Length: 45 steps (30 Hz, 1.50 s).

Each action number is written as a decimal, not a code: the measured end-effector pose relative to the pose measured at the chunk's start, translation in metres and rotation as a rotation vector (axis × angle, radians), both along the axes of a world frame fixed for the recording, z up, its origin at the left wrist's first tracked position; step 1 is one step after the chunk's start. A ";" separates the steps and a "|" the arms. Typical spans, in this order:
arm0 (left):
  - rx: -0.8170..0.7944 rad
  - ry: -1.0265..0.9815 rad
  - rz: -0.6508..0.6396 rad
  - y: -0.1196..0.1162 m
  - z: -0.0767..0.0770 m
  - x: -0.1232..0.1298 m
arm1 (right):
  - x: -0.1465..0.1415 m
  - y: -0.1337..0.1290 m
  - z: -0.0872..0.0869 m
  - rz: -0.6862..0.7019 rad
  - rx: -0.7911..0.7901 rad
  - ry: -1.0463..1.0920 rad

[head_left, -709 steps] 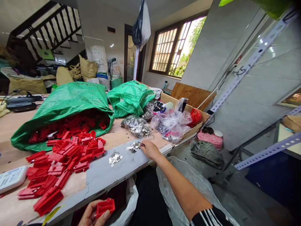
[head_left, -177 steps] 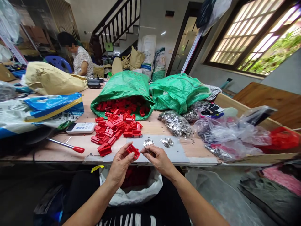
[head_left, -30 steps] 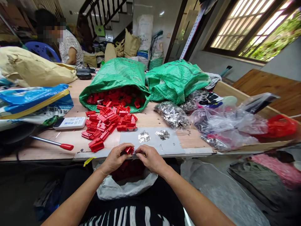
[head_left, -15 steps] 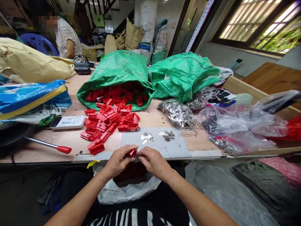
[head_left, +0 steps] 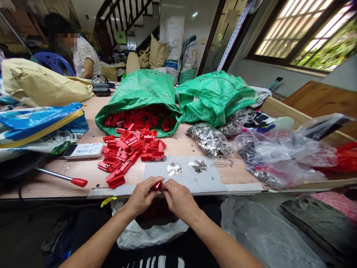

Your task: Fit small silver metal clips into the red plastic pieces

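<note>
A workshop in a houselike room: red parts heaped on the bench, metal pieces near them, sacks by the far wall, stairs far left, a barred window far right.

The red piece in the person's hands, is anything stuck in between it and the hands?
Nothing that shows. The left hand is holding the red piece, and the right hand is right at its other side. The hands cover part of it, so I can't see underneath.

We've got glossy red plastic parts and shiny metal bits. Our desk looks like smooth wood, and the green sacks seem crinkly plastic.
</note>
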State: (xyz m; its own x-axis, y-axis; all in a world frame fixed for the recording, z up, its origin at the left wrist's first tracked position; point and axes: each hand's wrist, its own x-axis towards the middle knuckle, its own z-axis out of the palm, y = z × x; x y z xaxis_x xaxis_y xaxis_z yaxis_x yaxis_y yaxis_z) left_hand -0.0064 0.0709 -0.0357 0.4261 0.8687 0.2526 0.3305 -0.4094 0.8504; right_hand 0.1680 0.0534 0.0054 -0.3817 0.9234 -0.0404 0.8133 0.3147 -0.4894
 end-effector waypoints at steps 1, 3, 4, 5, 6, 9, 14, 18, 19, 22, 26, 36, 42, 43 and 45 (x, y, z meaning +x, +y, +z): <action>-0.008 -0.005 0.020 -0.002 0.002 0.001 | 0.000 -0.002 0.000 -0.007 0.005 -0.007; -0.036 -0.031 0.090 -0.006 0.008 0.002 | 0.000 -0.006 -0.001 -0.010 0.030 0.043; -0.059 -0.061 0.137 -0.009 0.011 0.002 | 0.001 -0.008 -0.001 -0.005 0.059 0.110; -0.092 -0.116 0.193 -0.013 0.015 0.002 | 0.002 -0.010 -0.001 0.003 0.100 0.199; -0.144 -0.202 0.246 -0.016 0.019 0.001 | 0.003 -0.011 0.000 0.011 0.139 0.295; -0.417 -0.627 0.320 -0.026 0.034 -0.001 | 0.006 -0.015 0.008 0.022 0.140 0.474; -0.916 -1.200 0.230 -0.037 0.057 -0.003 | 0.002 -0.023 0.029 0.098 -0.002 0.480; -1.096 -1.337 0.276 -0.045 0.070 0.001 | -0.005 -0.029 0.045 0.121 0.024 0.389; -1.123 -1.356 0.273 -0.046 0.073 0.002 | -0.007 -0.029 0.048 0.130 0.032 0.368; -1.149 -1.393 0.253 -0.051 0.081 0.004 | -0.008 -0.030 0.054 0.155 0.059 0.343; -1.135 -1.413 0.265 -0.055 0.083 0.006 | -0.009 -0.027 0.051 0.153 0.111 0.411; -1.172 -1.448 0.263 -0.055 0.081 0.010 | -0.002 -0.029 0.057 0.178 0.084 0.313; -1.159 -1.464 0.292 -0.056 0.081 0.015 | -0.004 -0.029 0.050 0.139 0.151 0.311; -1.156 -1.453 0.296 -0.056 0.081 0.016 | -0.004 -0.027 0.048 0.130 0.158 0.344; -1.146 -1.435 0.294 -0.057 0.080 0.017 | -0.005 -0.025 0.045 0.106 0.156 0.417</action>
